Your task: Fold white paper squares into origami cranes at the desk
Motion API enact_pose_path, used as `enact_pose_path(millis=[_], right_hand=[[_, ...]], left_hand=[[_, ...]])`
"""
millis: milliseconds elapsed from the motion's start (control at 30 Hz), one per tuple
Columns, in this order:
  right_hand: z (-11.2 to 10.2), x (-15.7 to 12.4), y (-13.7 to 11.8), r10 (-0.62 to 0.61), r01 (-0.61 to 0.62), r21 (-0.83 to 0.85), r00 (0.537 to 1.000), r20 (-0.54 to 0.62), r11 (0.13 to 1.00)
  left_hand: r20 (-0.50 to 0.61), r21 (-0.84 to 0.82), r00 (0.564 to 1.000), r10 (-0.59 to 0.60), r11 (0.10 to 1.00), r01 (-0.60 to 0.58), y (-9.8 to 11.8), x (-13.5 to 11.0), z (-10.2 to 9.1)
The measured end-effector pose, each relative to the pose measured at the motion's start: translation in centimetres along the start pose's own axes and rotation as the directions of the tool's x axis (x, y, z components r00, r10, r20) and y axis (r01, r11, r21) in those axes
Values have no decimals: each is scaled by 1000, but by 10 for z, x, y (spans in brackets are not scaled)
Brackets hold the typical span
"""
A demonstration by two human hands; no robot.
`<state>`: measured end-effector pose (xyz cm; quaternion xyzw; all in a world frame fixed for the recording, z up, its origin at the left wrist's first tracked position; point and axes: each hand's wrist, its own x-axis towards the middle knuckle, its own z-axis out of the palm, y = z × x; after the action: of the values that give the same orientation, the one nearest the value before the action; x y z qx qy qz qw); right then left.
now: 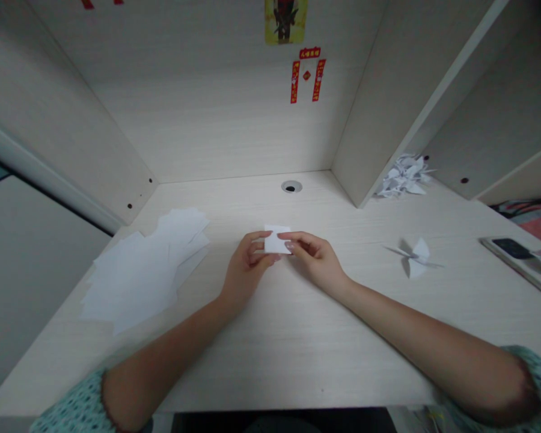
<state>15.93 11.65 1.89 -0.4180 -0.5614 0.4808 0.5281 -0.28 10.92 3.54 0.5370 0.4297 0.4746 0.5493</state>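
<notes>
A small folded white paper [276,242] is held above the middle of the pale wooden desk [293,337]. My left hand [244,268] pinches its left and lower side with thumb and fingers closed on it. My right hand [315,257] grips its right edge, fingertips pressed along the top. Both forearms reach in from the near edge of the desk.
A loose spread of white paper sheets [144,267] lies at the left. A finished paper crane [413,255] sits at the right, and a heap of several cranes [403,175] lies in the side shelf. A phone [516,248] rests at the far right. A cable hole [291,187] is at the back.
</notes>
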Motion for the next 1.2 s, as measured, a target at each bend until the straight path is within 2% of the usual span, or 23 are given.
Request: enact_pose_path(millis=[200,500,767,900,1067,1200], right_hand=[[-8,5,1,-19,19,8,1000,-13,1000],[-9,4,4,-82,84,-89,996,34,992],[-5,1,-7,-178,193,-92,973,148,977],[-1,0,-8,-181,192,-110,978,104,975],[1,-2,-8,-150,155,-71,986,68,985],[1,-2,-7,-126,128,-11,987,96,992]], left_hand=[[-15,192,998,62,980,-58,1,3,-7],[-32,322,996,85,944,-70,4,2,-8],[-104,154,994,44,988,-27,5,5,-11],[-142,139,988,66,989,-46,6,5,-10],[-112,173,988,103,981,-83,5,3,-9],[-99,176,988,122,979,-103,5,2,-10]])
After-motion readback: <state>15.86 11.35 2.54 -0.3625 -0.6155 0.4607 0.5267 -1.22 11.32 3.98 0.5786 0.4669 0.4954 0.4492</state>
